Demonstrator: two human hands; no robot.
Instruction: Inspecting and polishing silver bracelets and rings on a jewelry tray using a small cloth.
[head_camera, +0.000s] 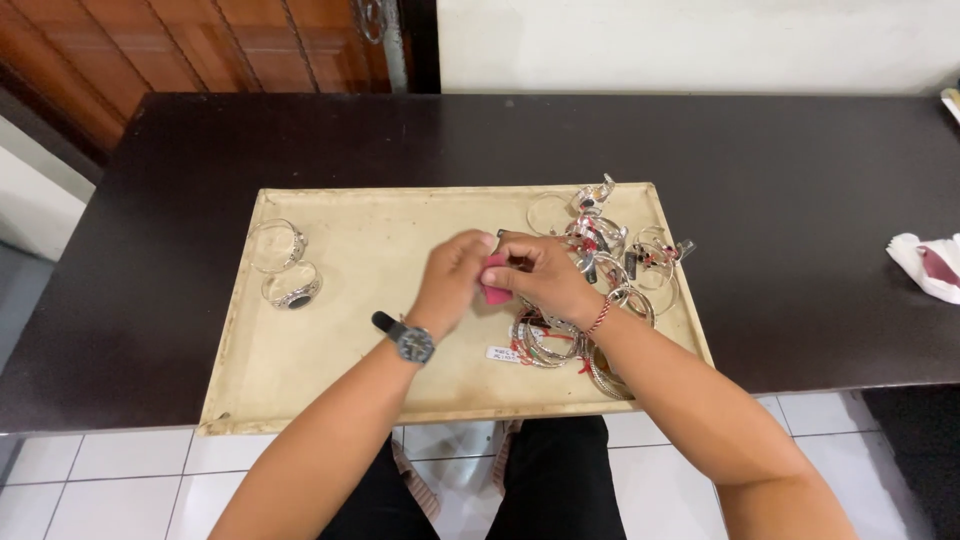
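2 hands: left hand (452, 275), right hand (540, 275) | grip pink cloth (494, 283) | over tray (330, 370)

Over a cream tray (330, 350) on the dark bench (780, 200), the left hand (452, 275) and right hand (535, 275) meet, both pinching a small pink cloth (494, 279); whether a ring sits inside it cannot be told. The left wrist wears a dark watch (410, 340), the right a red thread band (598, 318). A heap of silver bangles (610, 260) lies right of the hands. Two silver bangles (283, 265) rest at the tray's left. A white cloth (925, 262) lies far right.
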